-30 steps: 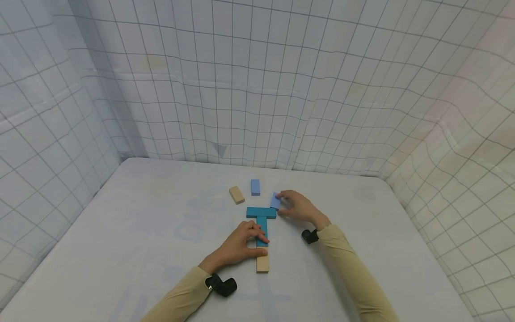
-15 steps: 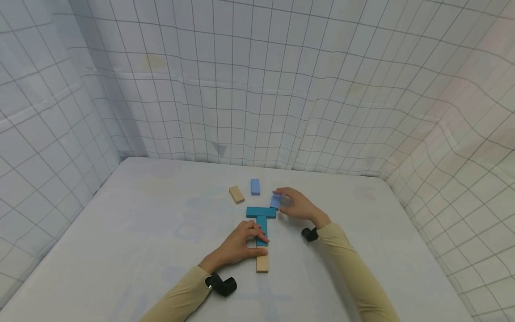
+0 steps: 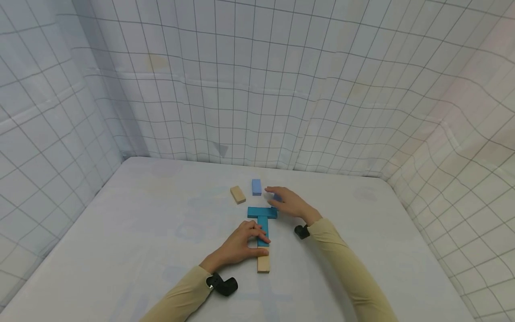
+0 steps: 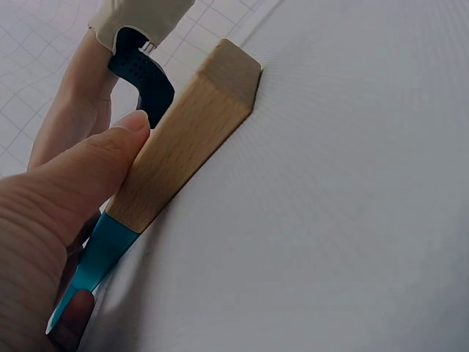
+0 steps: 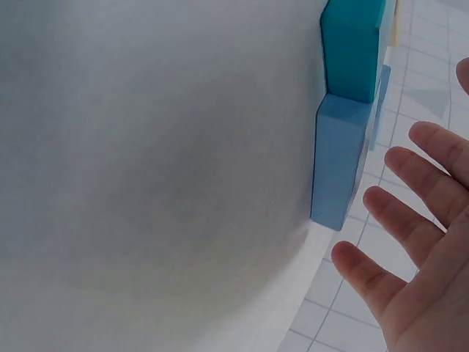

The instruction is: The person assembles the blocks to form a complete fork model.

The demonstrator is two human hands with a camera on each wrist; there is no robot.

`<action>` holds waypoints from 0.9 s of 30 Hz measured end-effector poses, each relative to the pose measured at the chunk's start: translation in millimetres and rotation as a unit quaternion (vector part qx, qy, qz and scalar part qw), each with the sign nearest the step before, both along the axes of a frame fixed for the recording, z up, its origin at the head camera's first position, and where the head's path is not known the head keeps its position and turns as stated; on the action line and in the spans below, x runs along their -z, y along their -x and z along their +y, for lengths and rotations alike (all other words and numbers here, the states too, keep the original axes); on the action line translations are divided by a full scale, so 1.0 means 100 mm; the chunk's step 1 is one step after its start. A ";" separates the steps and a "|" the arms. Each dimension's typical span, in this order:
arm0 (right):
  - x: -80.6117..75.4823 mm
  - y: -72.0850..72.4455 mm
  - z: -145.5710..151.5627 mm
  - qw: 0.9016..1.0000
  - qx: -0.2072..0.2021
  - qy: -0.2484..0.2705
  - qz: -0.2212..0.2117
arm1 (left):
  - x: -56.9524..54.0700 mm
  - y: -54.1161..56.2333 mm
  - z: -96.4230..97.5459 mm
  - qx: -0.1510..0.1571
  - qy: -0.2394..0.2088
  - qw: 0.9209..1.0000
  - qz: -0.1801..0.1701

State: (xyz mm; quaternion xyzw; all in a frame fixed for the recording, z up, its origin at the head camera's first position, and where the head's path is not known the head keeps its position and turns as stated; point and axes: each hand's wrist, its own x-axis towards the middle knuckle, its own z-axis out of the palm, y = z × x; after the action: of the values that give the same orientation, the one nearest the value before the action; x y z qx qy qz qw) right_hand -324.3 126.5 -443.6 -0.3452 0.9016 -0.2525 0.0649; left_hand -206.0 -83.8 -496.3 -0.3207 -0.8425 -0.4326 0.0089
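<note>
Two teal blocks form a T on the white table: a crossbar (image 3: 257, 212) and a stem (image 3: 263, 223). A wooden block (image 3: 263, 264) continues the stem toward the person. My left hand (image 3: 239, 243) lies across this line from the left, fingers over the teal stem, thumb (image 4: 124, 132) resting on the wooden block. At the crossbar's right end, a light blue block (image 5: 341, 161) adjoins it at the corner. Above that block hovers my right hand (image 3: 289, 202), fingers spread and holding nothing, partly hiding the block in the head view.
Behind the T stand another wooden block (image 3: 238, 195), lying at a slant, and a second light blue block (image 3: 256, 188). A grid-patterned white curtain (image 3: 257, 112) encloses the table's back and sides. A black camera is strapped to each wrist.
My right hand has let go of the light blue block, its fingers straightening, and has shifted left over it. My left hand and the blocks have stayed in place.
</note>
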 end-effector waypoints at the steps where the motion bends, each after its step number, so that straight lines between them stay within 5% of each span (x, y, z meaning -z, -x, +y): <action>1: 0.00 0.01 -0.02 1.000 -0.002 -0.007 0.001 | 0.00 0.00 0.00 0.000 0.000 1.000 0.000; 11: 0.00 0.05 -0.18 0.996 -0.037 -0.062 0.043 | 0.00 0.00 -0.01 0.005 -0.002 1.000 0.000; 27: 0.00 0.04 -0.34 0.991 -0.013 -0.124 0.046 | -0.01 0.00 -0.01 0.010 -0.004 1.000 0.005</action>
State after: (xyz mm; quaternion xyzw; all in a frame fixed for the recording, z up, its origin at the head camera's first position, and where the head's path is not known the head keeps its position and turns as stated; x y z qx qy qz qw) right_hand -328.5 92.4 -443.1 -0.3575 0.9234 -0.1217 0.0693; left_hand -205.8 -84.9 -495.1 -0.3313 -0.8376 -0.4342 0.0103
